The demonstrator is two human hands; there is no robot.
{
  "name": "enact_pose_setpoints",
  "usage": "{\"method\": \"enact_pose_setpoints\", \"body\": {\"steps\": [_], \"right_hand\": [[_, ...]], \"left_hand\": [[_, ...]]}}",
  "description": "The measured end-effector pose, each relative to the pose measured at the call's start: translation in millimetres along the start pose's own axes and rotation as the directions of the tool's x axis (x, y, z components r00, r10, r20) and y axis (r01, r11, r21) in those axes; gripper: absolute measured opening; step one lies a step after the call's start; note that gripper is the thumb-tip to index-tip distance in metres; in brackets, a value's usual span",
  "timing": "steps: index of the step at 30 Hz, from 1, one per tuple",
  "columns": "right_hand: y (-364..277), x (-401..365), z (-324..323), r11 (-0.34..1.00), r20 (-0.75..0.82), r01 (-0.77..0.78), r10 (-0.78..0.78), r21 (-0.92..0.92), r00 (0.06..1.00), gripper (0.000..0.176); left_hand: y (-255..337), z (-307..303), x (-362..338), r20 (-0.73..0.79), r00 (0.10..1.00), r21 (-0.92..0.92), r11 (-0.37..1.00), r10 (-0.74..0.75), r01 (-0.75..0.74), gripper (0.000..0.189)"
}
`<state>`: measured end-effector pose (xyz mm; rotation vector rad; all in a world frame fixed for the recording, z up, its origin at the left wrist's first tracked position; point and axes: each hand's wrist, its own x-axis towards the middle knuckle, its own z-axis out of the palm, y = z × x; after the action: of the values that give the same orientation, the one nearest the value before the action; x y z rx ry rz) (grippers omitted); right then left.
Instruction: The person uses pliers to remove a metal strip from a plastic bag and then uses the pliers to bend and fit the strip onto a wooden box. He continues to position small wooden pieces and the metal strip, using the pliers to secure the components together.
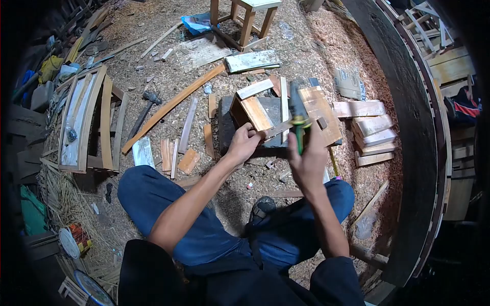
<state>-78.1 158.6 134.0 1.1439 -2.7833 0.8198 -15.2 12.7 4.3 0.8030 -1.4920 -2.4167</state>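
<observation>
My right hand [310, 160] is closed around the green-and-yellow handle of a bladed tool [299, 137]. Motion smears its grey blade, which points away from me; its exact kind does not show. With the fingertips of my left hand [245, 143] I pinch a thin wood strip [277, 131] that reaches across toward the tool. Just beyond those fingers, a small wooden box-like piece [256, 113] rests on a dark block [225, 108]. A wooden board [322, 113] with a small dark wood piece [322, 123] on it lies to the right of the tool.
A hammer [145, 109] and a long curved wood strip [176, 107] lie left among shavings. Stacked wood blocks [375, 135] sit at right, near a long dark beam [395, 92]. A wooden frame [89, 122] stands far left, a stool [247, 25] ahead.
</observation>
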Motion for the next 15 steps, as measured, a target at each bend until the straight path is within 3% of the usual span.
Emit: {"method": "enact_pose_setpoints", "body": {"steps": [1,3,5,7,9,10,11,13,15], "right_hand": [[7,-4,10,0.998,0.068,-0.058,0.059,-0.012,0.996,0.059],[18,-4,9,0.963,0.327,-0.067,0.153,-0.259,0.933,0.065],[10,7,-18,0.976,0.351,-0.035,0.111,-0.216,0.93,0.062],[-11,15,-38,0.989,0.24,-0.101,0.125,-0.11,0.963,0.054],[-23,17,-43,0.99,0.05,-0.116,0.113,0.077,0.992,0.051],[-21,13,-32,0.984,-0.067,-0.106,0.117,0.142,0.991,0.052],[-6,3,-12,0.984,-0.066,-0.108,0.118,0.142,0.991,0.052],[24,-14,23,0.96,0.254,-0.073,0.144,-0.27,0.956,0.055],[22,-1,-5,0.972,0.327,0.0,0.079,-0.235,0.942,0.056]], "left_hand": [[0,0,-3,0.05,0.999,-0.034,0.999,-0.004,0.005,0.031],[4,0,-4,0.103,0.995,-0.069,0.998,0.004,0.003,0.03],[7,0,-6,0.092,0.996,-0.12,0.993,0.02,-0.009,0.03],[1,1,0,0.1,0.994,-0.139,0.99,0.044,-0.03,0.031],[-3,4,0,0.007,0.999,-0.074,0.996,0.043,-0.042,0.031],[-2,2,2,-0.009,1.0,0.016,1.0,0.012,-0.012,0.033],[-2,1,1,-0.009,1.0,0.016,1.0,0.01,-0.01,0.033],[-1,-1,1,0.098,0.995,-0.022,0.999,0.028,-0.026,0.032],[3,-2,2,0.1,0.995,-0.063,0.998,0.026,-0.02,0.032]]}}
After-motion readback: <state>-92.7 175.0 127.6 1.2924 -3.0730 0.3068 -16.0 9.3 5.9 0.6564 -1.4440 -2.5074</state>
